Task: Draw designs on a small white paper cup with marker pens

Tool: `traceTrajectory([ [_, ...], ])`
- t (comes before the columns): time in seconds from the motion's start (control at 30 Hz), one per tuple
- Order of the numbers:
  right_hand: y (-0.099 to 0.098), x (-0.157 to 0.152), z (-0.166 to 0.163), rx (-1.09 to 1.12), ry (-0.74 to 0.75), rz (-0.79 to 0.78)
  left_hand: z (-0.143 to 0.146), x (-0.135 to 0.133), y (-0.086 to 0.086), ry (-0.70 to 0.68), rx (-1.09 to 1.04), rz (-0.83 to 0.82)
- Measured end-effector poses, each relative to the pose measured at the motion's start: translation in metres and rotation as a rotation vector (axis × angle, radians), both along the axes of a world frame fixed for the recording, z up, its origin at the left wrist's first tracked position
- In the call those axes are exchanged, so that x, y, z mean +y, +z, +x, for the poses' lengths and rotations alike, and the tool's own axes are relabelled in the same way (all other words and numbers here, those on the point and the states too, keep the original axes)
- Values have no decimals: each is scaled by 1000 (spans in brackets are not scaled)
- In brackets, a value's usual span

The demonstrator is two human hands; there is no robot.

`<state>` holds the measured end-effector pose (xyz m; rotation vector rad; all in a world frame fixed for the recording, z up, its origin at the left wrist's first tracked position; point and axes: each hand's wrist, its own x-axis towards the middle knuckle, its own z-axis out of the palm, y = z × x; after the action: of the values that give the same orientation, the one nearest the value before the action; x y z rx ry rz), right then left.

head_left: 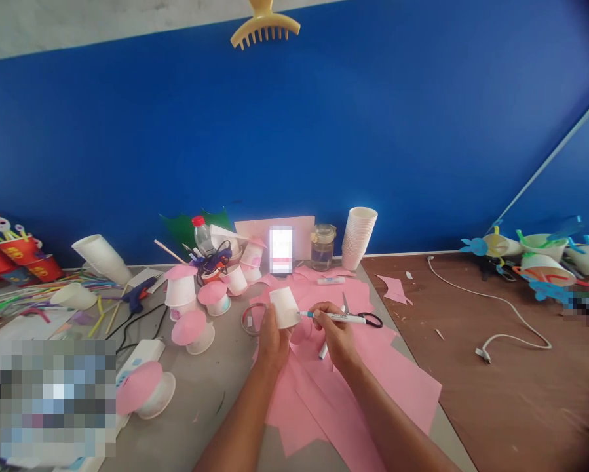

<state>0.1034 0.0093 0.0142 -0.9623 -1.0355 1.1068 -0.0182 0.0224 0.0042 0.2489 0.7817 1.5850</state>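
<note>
Head view. Left hand (270, 339) closed round small white paper cup (284, 307), held above loose pink paper sheets (363, 387), side wall turned rightward, apparently to meet the nib. Right hand (337, 335) pinches white blue-tipped marker pen (336, 318) in a writing grip, tip touching the cup wall. Black-handled scissors (370, 320) lie just behind.

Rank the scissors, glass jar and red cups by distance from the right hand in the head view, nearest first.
1. Scissors: just right of the right hand, which holds a marker; they lie on the pink paper.
2. Glass jar: farther back, straight ahead.
3. Red cups: far left.
</note>
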Motion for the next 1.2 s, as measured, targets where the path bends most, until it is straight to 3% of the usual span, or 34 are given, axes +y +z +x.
traceTrajectory([
  [0.37, 6, -2, -1, -102, -15, -38, 0, -1, 1, -25, 11, 0],
  [1.2, 5, -1, 1, 12, -9, 11, 1, -3, 3, -49, 10, 0],
])
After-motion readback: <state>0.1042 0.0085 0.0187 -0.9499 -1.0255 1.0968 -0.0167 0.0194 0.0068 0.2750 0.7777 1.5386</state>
